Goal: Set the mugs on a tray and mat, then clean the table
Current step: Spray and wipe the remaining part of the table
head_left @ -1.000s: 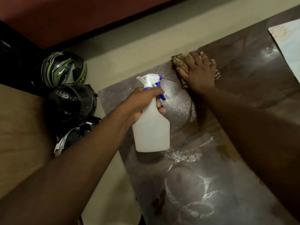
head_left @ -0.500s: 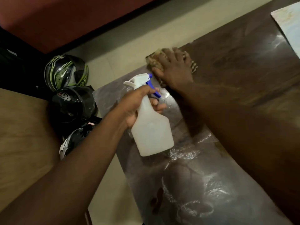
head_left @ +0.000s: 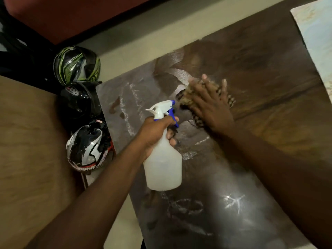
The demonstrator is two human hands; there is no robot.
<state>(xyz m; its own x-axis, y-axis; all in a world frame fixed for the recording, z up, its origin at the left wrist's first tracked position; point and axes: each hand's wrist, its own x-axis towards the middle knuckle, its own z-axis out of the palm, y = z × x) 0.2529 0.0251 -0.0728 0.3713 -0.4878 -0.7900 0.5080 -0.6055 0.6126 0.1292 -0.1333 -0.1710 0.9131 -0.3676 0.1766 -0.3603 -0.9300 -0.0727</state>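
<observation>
head | table (head_left: 260,72) dark, wet-streaked | left grip (head_left: 156,130) clenches spray bottle (head_left: 162,169) | right grip (head_left: 212,105) flat on cloth (head_left: 186,97)

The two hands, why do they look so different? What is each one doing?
The left hand is curled round the neck of the white spray bottle and holds it up above the table; the right hand lies flat with straight fingers.
The left hand grips hard plastic; the right hand presses a patterned cloth onto the wet table.
Both reach over the same wet patch.
</observation>
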